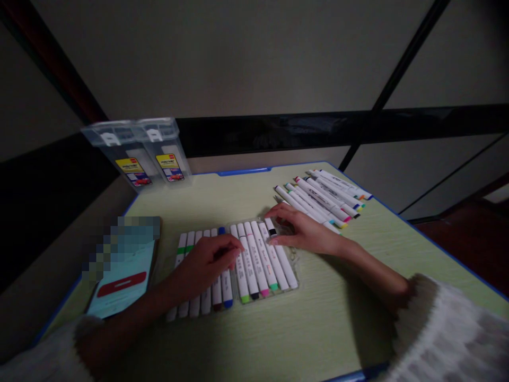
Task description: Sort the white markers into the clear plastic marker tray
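White markers lie side by side in a clear plastic tray (pixel 295 287), several with coloured ends, including green, black and pink. My right hand (pixel 302 229) is at the tray's right side, its thumb and fingers around the upper end of a marker with a black band (pixel 272 232). My left hand (pixel 209 257) reaches over the tray's left part, thumb and index fingertip brought together above the markers. Anything between those fingertips is too small to make out. Beneath it is a row of markers (pixel 193 239), some with green bands and one with a blue end.
A loose pile of white markers (pixel 322 196) lies at the back right of the table (pixel 254 339). Two clear plastic cases (pixel 159 151) with yellow labels stand at the back left. A phone (pixel 127 270) with a lit screen rests at the left. A wall rises behind.
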Available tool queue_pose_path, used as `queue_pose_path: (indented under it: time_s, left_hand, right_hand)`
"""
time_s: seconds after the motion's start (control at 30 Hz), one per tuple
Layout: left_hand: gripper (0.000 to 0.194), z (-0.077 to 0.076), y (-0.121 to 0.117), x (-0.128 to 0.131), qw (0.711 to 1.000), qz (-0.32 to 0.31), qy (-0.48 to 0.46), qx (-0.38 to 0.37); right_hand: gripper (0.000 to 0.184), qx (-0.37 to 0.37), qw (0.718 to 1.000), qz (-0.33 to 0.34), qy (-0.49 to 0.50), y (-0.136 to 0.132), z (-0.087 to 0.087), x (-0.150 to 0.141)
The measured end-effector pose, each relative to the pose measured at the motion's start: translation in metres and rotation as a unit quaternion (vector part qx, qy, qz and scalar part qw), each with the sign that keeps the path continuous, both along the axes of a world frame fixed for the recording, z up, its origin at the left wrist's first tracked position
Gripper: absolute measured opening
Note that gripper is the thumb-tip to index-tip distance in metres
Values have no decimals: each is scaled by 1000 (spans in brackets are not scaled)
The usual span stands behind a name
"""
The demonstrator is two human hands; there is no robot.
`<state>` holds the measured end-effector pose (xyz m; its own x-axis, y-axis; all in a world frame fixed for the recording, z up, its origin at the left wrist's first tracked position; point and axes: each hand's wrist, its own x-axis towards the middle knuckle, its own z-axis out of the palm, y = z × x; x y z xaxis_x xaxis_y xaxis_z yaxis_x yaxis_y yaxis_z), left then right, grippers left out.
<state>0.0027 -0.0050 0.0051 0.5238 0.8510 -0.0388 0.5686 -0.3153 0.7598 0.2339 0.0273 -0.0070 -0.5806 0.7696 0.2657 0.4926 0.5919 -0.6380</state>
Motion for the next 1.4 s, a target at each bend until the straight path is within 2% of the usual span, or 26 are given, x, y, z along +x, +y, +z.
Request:
queue_pose_path:
  time_s: [0.3, 0.43, 0.6, 1.0, 1.4]
  left_hand:
    - [18, 0, 0, -1, 1000, -4, 3, 1]
    - [17, 0, -1, -1, 1000, -3, 2, 0]
    - [17, -1, -1, -1, 1000, -6, -2, -2]
    - [18, 1, -1, 0, 1000, 0, -4, -10]
    - [18, -1, -1, 0, 1000, 1, -6, 3]
  right_hand:
    - [28, 5, 1000, -25, 2, -3, 0, -5]
    - [34, 43, 999, -21, -21, -5, -2, -5]
    - [55, 20, 999, -19, -25, -3, -3, -2]
    - [48, -10, 998, -47, -28, -3, -1, -4]
    - [46, 1, 1000, -19, -10, -1, -8, -1]
